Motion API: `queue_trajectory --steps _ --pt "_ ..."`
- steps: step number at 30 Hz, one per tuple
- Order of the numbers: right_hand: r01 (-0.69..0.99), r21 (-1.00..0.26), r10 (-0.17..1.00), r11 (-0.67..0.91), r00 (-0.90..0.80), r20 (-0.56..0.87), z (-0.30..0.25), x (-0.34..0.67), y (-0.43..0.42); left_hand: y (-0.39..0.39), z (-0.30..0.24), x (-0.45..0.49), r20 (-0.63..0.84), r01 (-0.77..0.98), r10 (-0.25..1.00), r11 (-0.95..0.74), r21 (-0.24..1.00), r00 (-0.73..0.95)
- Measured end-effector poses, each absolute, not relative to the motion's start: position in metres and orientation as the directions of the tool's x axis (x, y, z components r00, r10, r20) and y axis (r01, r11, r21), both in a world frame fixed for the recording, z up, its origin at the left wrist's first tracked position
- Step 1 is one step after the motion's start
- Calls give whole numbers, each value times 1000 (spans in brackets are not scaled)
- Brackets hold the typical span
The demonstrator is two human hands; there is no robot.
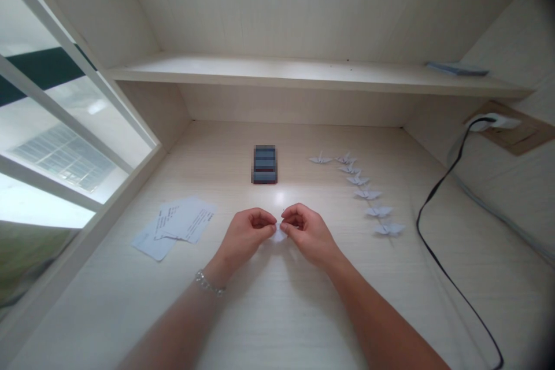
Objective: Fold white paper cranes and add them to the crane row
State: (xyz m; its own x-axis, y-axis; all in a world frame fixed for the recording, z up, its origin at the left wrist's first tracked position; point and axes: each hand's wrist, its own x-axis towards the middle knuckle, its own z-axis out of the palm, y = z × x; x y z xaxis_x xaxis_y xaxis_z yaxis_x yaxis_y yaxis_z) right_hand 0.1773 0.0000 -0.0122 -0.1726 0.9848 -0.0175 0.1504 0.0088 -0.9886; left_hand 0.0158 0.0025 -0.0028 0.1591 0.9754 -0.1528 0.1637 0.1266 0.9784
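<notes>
A person's left hand [251, 231] and right hand [309, 232] met over a pale wood-grain desk [277, 324], thumb and fingers of each closed on a small folded piece of white paper [278, 235] held between them, near the middle of the desk. The fingers partly hid its shape. A silvery link bracelet [210, 283] circled the left wrist. Beyond the right hand, seven small white folded-paper cranes [368, 193] stood in a curving line toward the back. To the left lay overlapping white paper sheets [186, 222], some bearing dark print. A dark rectangular object [264, 164], its details blurred into blocks, sat straight ahead of the hands. A thin black cable [430, 195] ran down the right side from a white plug [498, 121] at the side panel.
</notes>
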Motion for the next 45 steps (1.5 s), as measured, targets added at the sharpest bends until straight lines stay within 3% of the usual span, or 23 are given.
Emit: queue_trajectory --steps 10,21,45 --pt "94 -996 991 4 -136 -9 -9 179 1 4 0 13 -165 15 972 165 986 166" --pt "221 -974 984 41 -176 1 -9 176 -1 -1 -2 17 34 210 981 -75 975 193" --pt "108 -987 955 -115 -261 -140 -7 182 0 0 0 13 -78 169 970 39 985 229"
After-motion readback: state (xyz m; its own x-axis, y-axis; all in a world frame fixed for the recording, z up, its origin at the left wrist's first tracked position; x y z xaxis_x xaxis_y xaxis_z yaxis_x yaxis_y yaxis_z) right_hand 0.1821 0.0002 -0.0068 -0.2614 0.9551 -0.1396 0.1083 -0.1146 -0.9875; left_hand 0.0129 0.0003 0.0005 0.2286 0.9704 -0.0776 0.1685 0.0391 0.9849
